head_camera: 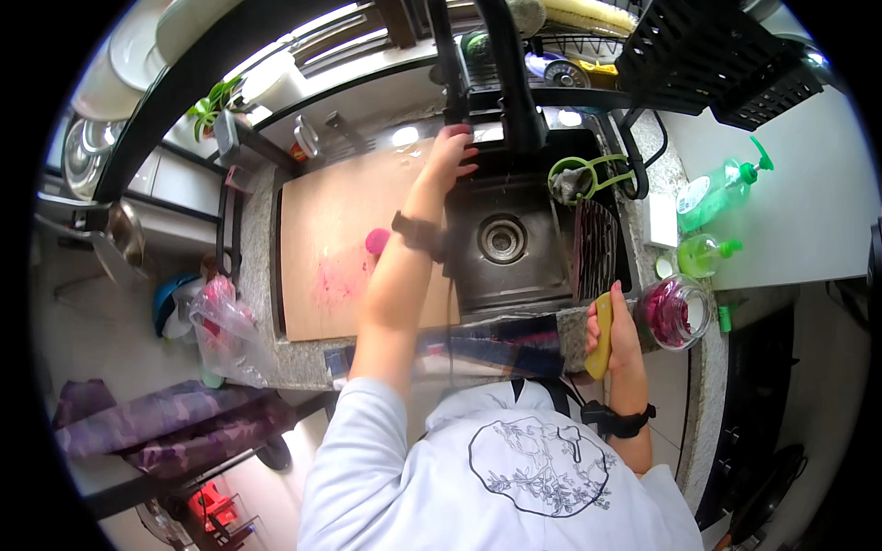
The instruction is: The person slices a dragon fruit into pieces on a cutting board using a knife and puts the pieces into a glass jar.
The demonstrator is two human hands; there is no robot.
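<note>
My left hand [451, 157] reaches to the back of the sink, its fingers spread beside the base of a black faucet [520, 117]; it appears to hold nothing. Below my left arm lies a wooden cutting board [331, 206] with pink stains and a round magenta piece [377, 241] on it. My right hand [617, 330] is closed around a yellow handle [601, 337] at the counter's front edge; whatever it belongs to cannot be made out. Just right of that hand is a glass jar [668, 313] of magenta pieces. The metal sink [524, 275] lies between my hands.
A green strainer [570, 180] and a dark ridged rack [596, 248] are at the sink's right. Green pump bottles [716, 196] stand beyond. Black baskets [696, 62] hang at the upper right. A clear plastic bag [231, 337] hangs at the left counter edge.
</note>
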